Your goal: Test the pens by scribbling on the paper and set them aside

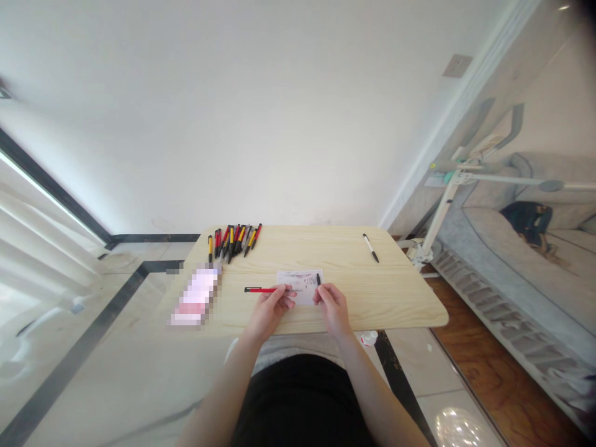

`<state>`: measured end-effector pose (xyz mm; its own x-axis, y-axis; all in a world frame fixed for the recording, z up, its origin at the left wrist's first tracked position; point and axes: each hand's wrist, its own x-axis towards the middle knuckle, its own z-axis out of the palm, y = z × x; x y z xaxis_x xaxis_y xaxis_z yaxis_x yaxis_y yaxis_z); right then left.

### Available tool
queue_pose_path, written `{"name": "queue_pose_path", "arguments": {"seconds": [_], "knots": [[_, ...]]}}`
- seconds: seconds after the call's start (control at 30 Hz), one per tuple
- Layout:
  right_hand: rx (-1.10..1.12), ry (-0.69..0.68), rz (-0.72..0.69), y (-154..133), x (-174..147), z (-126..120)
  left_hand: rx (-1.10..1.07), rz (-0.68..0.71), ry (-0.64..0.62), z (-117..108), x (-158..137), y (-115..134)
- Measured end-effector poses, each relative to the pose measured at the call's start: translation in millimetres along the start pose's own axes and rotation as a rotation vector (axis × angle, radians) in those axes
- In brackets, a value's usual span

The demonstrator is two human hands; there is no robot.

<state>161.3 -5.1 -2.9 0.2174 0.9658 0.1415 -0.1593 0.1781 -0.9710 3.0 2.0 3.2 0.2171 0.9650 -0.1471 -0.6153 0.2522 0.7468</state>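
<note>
My left hand (278,299) pinches the red barrel of a pen (263,290), whose black clip end points left. Opposite it, my right hand (329,301) is closed on a small black pen part (318,279) that sticks up past the fingertips; its lower end is hidden. Beneath both hands lies a white sheet of paper (300,278) with dark scribbles. A white pen with black ends (370,247) rests by itself at the right of the table. Several red, yellow, grey and black pens (235,239) are heaped at the back left.
The pale wooden table (316,245) stands against a white wall. At its left edge is a blurred-out pinkish rectangle (195,297). Beyond the right side are a white metal frame (440,217) and a grey sofa (488,248). Below the front edge sits a white object (369,338).
</note>
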Motion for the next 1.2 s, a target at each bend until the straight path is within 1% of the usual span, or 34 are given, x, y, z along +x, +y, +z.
{"name": "queue_pose_path", "arguments": {"seconds": [0.23, 0.33, 0.4, 0.43, 0.5, 0.57, 0.63, 0.7, 0.83, 0.9, 1.0, 1.2], "knots": [[-0.097, -0.001, -0.048, -6, 2, -2, 0.01, -0.009, -0.008, 1, -1, 1], [-0.186, -0.033, -0.088, -14, 15, -12, 0.016, -0.005, -0.024, 0, -1, 1], [-0.288, -0.041, -0.133, -20, 28, -22, 0.021, -0.002, -0.028, -1, -1, 1], [-0.366, -0.064, -0.157, -22, 34, -27, 0.022, -0.003, -0.03, -1, -1, 1], [-0.57, -0.157, -0.21, -25, 44, -36, 0.018, -0.006, -0.037, -1, -1, 2], [-0.774, -0.305, -0.281, -26, 52, -42, 0.007, -0.011, -0.041, -1, -2, 2], [-0.935, -0.394, -0.36, -25, 55, -44, -0.006, -0.01, -0.038, 0, -2, 2], [-1.042, -0.456, -0.44, -26, 57, -44, -0.013, -0.006, -0.037, 0, -2, 2], [-1.171, -0.617, -0.572, -28, 60, -39, 0.001, -0.016, -0.03, 0, -2, 2], [-1.228, -0.666, -0.61, -29, 61, -37, 0.004, -0.018, -0.032, -1, -1, 2], [-1.292, -0.689, -0.636, -30, 64, -36, 0.003, -0.014, -0.043, -2, -1, 1], [-1.358, -0.709, -0.636, -36, 68, -35, 0.013, -0.025, -0.053, -3, -1, 0]]}}
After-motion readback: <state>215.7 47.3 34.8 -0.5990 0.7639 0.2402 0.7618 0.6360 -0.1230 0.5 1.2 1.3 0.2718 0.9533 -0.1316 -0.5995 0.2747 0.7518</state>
